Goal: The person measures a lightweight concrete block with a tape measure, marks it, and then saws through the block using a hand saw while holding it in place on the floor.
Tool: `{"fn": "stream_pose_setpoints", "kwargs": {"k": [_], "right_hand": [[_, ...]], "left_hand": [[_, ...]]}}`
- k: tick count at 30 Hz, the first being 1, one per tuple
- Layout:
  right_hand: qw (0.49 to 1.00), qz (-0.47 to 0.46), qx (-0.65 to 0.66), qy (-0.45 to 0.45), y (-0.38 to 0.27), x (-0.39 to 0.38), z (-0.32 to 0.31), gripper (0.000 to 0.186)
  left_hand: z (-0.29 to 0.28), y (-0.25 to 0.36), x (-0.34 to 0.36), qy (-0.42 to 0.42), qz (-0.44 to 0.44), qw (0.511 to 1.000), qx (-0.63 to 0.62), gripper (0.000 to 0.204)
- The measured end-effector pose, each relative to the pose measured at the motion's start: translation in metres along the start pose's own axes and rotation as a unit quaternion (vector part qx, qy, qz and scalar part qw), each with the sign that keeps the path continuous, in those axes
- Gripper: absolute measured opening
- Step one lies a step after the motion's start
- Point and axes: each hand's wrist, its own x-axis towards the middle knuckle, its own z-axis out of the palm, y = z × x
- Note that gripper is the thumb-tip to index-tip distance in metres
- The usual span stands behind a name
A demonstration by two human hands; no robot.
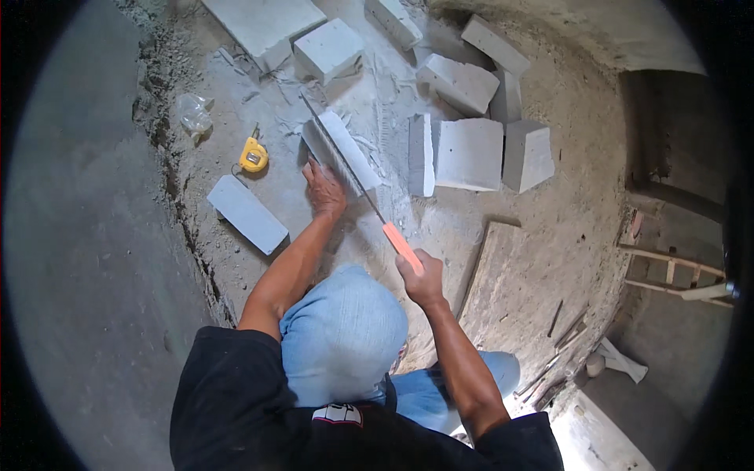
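In my right hand (422, 276) is the orange handle of a handsaw (404, 246), with the fingers wrapped round it. The long, thin saw blade slants up and to the left, lying along a pale grey-white lightweight concrete block (352, 151). How deep the blade sits in the block I cannot tell. My left hand (324, 188) grips the block's near left side, its fingers bent against it and partly hidden. To the left of that hand, a smaller pale block (247, 214) lies on the dusty floor, with a yellow tape measure (253, 155) just beyond it.
Several cut blocks (469, 155) stand and lean at the right, and others, including a large slab (263, 27), lie at the far side. A crumpled clear plastic bag (194, 115) is at the left. A wooden board (493, 271) lies right of my knee. A wooden ladder-like frame (675, 273) is farther right.
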Motion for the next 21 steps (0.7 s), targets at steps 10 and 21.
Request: {"fn": "stream_pose_setpoints", "kwargs": {"k": [10,21], "right_hand": [[0.985,0.007,0.059,0.163,-0.031,-0.073,-0.123,0.031],[0.963,0.020,0.225,0.147,-0.036,-0.080,-0.104,0.029]], "left_hand": [[-0.038,-0.001,0.094,0.021,-0.104,0.992,-0.063,0.079],[-0.101,0.023,0.092,-0.187,0.007,0.957,-0.221,0.058]]}}
